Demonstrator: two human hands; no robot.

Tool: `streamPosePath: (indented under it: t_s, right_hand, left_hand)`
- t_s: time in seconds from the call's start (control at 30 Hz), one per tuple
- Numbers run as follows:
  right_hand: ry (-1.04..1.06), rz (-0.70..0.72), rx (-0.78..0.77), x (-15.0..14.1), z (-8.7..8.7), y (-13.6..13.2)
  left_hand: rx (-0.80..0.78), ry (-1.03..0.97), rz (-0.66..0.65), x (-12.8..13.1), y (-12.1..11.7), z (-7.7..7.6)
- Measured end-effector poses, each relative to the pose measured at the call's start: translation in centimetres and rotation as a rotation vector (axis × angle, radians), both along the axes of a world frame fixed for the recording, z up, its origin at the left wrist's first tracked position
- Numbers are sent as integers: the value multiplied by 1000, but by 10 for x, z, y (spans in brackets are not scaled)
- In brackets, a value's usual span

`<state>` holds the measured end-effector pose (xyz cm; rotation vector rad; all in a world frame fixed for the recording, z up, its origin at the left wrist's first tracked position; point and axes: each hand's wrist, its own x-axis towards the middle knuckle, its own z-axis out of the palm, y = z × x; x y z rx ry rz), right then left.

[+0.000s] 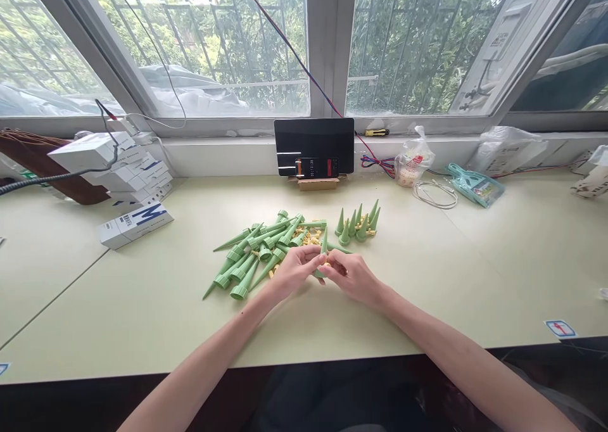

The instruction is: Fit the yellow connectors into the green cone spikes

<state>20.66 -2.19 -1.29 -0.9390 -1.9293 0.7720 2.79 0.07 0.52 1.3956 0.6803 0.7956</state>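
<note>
My left hand [299,265] is closed around a green plastic watering spike [324,242], held point up above the table. The fingers of my right hand [355,273] pinch a small yellow plastic valve [327,265] against the side of that spike; the fingers partly hide it. Left of my hands lies a loose pile of green spikes [244,264]. Small yellow valves [311,237] lie among and behind them. To the right, several green spikes [361,229] stand upright in a group, with yellow parts at their sides.
A dark tablet [313,137] and a phone [317,168] lean on a stand by the window. White boxes [135,224] are stacked at the left. A plastic bag [414,159], a coiled white cable [434,194] and a teal dustpan [475,184] lie at the back right.
</note>
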Motion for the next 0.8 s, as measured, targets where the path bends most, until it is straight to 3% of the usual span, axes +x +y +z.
streamPosePath:
  t_s: [0.8]
  right_hand:
    - [53, -88, 6, 9, -4, 7]
  left_hand:
    - [16, -34, 66, -5, 4, 6]
